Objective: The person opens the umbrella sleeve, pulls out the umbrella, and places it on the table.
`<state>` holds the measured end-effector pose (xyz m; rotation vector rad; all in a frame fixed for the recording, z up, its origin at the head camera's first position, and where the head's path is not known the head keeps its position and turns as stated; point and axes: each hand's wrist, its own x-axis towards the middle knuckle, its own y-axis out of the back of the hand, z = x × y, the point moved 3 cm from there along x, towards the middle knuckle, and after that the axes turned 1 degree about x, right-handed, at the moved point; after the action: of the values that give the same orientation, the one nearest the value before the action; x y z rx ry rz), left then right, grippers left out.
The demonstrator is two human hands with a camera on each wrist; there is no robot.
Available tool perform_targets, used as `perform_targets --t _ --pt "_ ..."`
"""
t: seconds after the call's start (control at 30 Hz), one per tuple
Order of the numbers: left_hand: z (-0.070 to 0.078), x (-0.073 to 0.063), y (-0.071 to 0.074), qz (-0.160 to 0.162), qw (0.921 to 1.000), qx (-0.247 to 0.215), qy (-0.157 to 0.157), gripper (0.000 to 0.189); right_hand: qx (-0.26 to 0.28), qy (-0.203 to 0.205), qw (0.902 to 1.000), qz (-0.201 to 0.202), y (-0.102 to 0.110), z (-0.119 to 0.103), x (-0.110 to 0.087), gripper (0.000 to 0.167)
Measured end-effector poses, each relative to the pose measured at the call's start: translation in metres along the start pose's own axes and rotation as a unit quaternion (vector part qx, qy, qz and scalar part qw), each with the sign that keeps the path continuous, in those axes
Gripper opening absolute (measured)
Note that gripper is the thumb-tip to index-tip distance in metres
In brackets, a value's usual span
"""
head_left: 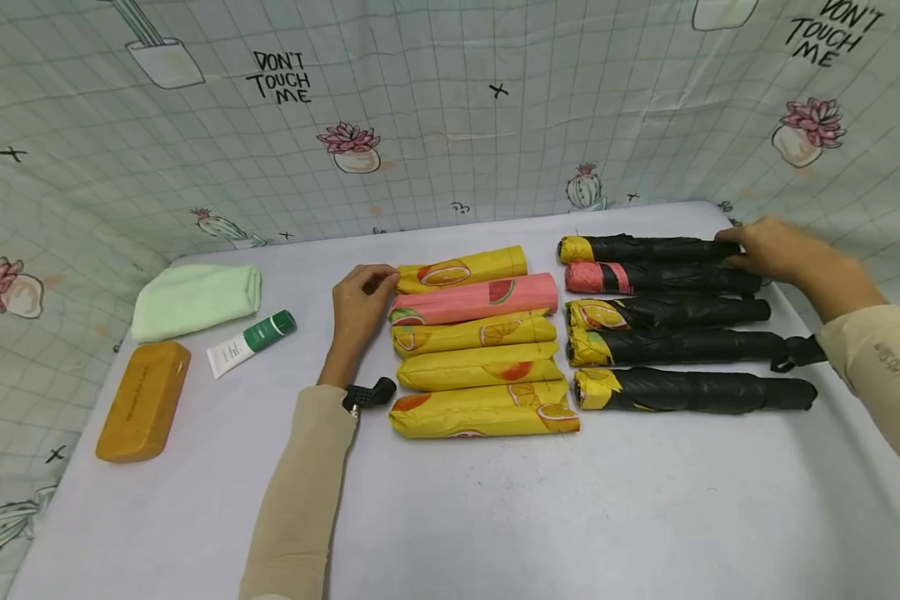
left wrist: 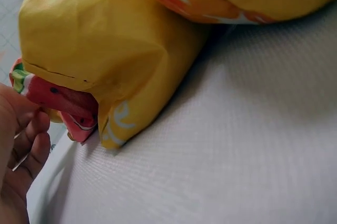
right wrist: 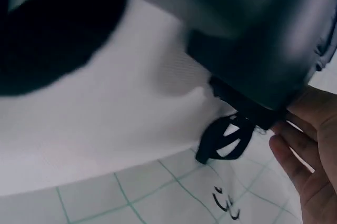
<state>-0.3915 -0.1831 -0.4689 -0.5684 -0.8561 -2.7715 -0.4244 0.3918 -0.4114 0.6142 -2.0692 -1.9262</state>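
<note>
My left hand [head_left: 360,304] pinches the left end of the rearmost yellow umbrella sleeve [head_left: 465,271], which has an orange-slice print. A pink watermelon-print sleeve [head_left: 480,300] lies just in front of it; its open end [left wrist: 63,100] shows in the left wrist view. More yellow sleeves [head_left: 487,367] follow toward me. At the back right, my right hand [head_left: 783,250] holds the right end of the rearmost folded black umbrella [head_left: 652,248], which has a yellow left tip. The right wrist view shows fingers against a dark handle with a strap loop [right wrist: 229,139]. Several other black umbrellas [head_left: 705,390] lie in a column below.
At the left lie a folded pale green cloth [head_left: 195,300], a white and green tube [head_left: 251,343] and an ochre block with lettering [head_left: 144,402]. A printed grid curtain [head_left: 435,108] rises behind the white table [head_left: 495,525].
</note>
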Motion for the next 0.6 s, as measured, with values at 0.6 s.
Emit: perform_targets --t 0.6 --pt "0.008 -0.005 0.039 -0.085 0.9912 0.101 -0.008 0.022 0.032 -0.065 0.9966 0.039 0.023 -0.038 -0.023 0.045"
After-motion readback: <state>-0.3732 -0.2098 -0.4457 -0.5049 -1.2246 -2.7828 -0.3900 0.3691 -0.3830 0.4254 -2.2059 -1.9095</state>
